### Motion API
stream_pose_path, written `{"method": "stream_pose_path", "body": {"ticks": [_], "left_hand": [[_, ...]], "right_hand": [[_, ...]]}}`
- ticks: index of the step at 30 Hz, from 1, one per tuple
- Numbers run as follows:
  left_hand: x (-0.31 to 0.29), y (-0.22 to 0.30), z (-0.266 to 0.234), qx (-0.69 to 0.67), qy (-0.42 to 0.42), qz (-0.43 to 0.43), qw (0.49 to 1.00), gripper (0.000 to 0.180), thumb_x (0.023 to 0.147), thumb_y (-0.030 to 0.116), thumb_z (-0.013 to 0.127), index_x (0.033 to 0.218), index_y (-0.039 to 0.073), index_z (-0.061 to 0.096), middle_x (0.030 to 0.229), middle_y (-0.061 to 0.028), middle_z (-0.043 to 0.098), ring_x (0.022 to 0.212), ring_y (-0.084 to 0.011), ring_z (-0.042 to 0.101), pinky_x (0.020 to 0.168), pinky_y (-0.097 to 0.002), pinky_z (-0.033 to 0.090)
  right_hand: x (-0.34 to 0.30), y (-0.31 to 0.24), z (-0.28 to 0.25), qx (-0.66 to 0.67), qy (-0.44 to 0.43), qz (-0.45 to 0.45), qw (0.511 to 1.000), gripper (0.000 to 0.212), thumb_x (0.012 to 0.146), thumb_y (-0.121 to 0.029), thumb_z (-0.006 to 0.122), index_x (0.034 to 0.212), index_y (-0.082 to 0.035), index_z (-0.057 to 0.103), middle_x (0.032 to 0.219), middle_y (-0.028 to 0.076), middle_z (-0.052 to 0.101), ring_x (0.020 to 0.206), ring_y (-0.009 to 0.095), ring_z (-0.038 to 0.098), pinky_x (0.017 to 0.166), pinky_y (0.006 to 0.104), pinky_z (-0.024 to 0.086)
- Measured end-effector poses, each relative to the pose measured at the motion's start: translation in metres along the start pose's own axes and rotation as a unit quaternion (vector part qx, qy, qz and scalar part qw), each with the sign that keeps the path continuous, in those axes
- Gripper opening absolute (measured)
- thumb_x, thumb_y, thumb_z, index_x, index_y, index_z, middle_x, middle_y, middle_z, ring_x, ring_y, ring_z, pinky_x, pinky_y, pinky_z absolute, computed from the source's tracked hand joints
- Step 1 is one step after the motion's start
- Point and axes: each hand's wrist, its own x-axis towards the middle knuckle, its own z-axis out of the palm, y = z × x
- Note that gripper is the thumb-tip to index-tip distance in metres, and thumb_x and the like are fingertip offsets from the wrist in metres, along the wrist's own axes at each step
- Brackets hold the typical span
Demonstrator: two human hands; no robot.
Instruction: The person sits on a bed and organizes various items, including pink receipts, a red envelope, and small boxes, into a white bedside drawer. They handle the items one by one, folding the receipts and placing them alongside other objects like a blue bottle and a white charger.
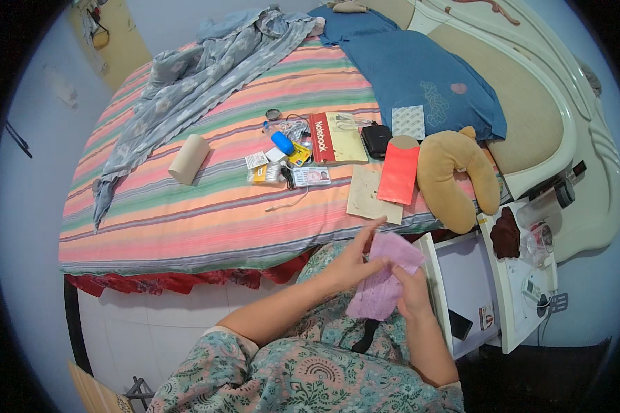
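A folded pink cloth (386,282) is held up over my lap, between my two hands. My left hand (355,261) grips its left edge, thumb on the cloth and a finger stretched out past its top. On the other side, my right hand (413,292) pinches the cloth with the thumb on its front; its other fingers are hidden. To the right of the cloth stands a pulled-out white drawer (467,265). Inside it lie a dark flat object (459,323) and a small card-like item (487,317). A black strap (366,336) hangs below the cloth.
The striped bed (255,227) carries a notebook (331,141), black pouch (376,140), red envelope (398,172), tan neck pillow (455,175), blue bottle-like item (282,143) and beige roll (189,159). A brown cloth (505,234) and clear jar (548,206) occupy the nightstand top.
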Motion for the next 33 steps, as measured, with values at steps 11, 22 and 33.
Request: {"method": "stream_pose_path", "body": {"ticks": [11,22,33], "left_hand": [[0.012,0.012,-0.026,0.087,-0.111,0.064,0.988,0.021,0.086,0.012,0.054,0.103,0.003,0.059,0.102,-0.0067,0.055,0.098,-0.017,0.052,0.085,-0.0281,0.04],[0.011,0.004,-0.018,0.002,-0.052,-0.096,0.994,0.07,0.082,0.024,0.063,0.136,0.006,0.022,0.106,-0.0138,0.053,0.097,-0.0174,0.051,0.083,-0.0289,0.042],[0.028,0.003,-0.033,0.209,-0.065,-0.113,0.969,0.034,0.078,0.01,0.062,0.11,0.001,0.055,0.096,-0.0135,0.061,0.087,-0.018,0.058,0.077,-0.0296,0.046]], "right_hand": [[-0.011,-0.005,0.007,-0.008,-0.076,0.067,0.995,0.028,0.084,-0.008,0.058,0.11,-0.001,0.053,0.101,0.005,0.058,0.089,0.013,0.057,0.077,0.0271,0.046],[0.004,0.007,0.004,0.091,0.038,-0.046,0.994,0.033,0.09,-0.018,0.052,0.119,-0.002,0.046,0.112,0.006,0.054,0.101,0.016,0.053,0.086,0.0321,0.043],[0.007,0.001,-0.012,0.189,0.091,-0.026,0.977,0.038,0.089,-0.015,0.048,0.124,-0.003,0.041,0.119,0.008,0.052,0.109,0.022,0.051,0.089,0.0353,0.043]]}}
